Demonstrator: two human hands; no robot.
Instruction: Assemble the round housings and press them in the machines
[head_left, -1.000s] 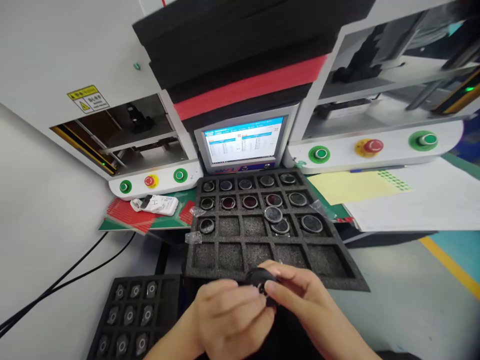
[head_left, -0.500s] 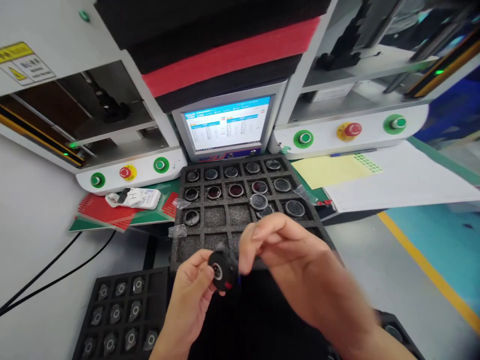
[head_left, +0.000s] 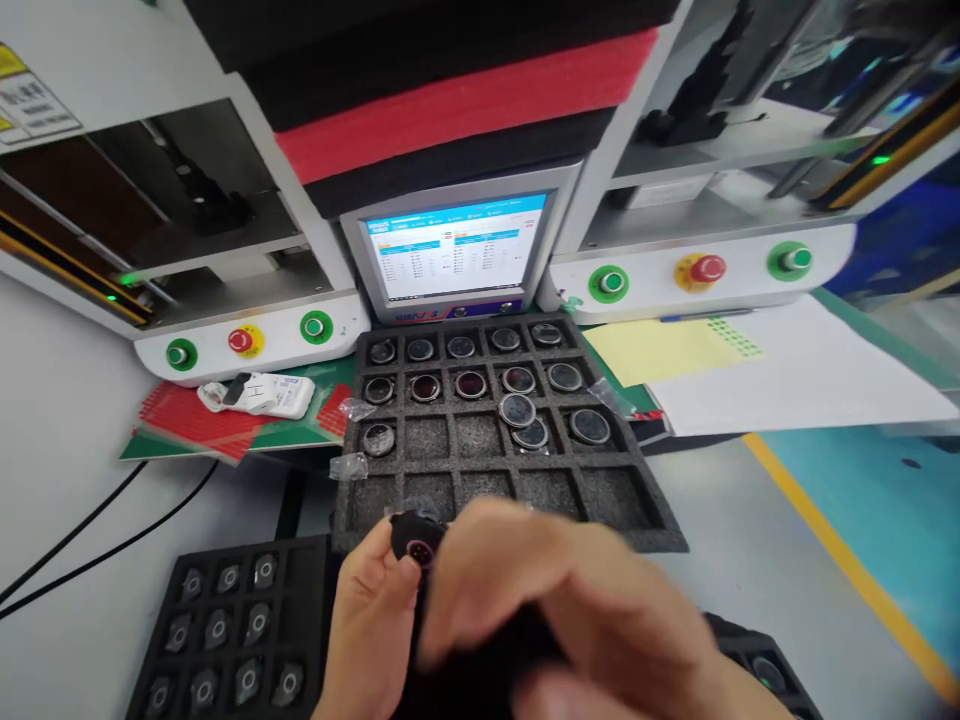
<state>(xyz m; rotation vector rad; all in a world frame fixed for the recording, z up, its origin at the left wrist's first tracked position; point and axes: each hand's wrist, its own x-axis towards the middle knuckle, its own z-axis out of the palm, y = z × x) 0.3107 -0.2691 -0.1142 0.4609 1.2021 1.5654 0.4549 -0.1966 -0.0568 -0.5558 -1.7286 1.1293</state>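
- Head view, risk: the round black piece (head_left: 407, 532), in front of the near left part of the large foam tray (head_left: 427, 440), could slip or be knocked loose, as it appears gripped near its rim and the blurred right hand (head_left: 491, 655) comes so close.
- Head view, another risk: on the large foam tray, right of its middle, one disc (head_left: 517, 410) overlaps another disc (head_left: 531, 434); a bump to the tray could make the upper one slide and scuff.
- Head view, left hand (head_left: 371, 620): below the tray's near left edge, thumb and fingers are clamped on the black piece, the thumb by its ringed centre.
- Head view, right hand: nearer the wearer than the tray, its fingers are bent and apart from the thumb, with nothing visible between; blur hides whether they touch the piece.
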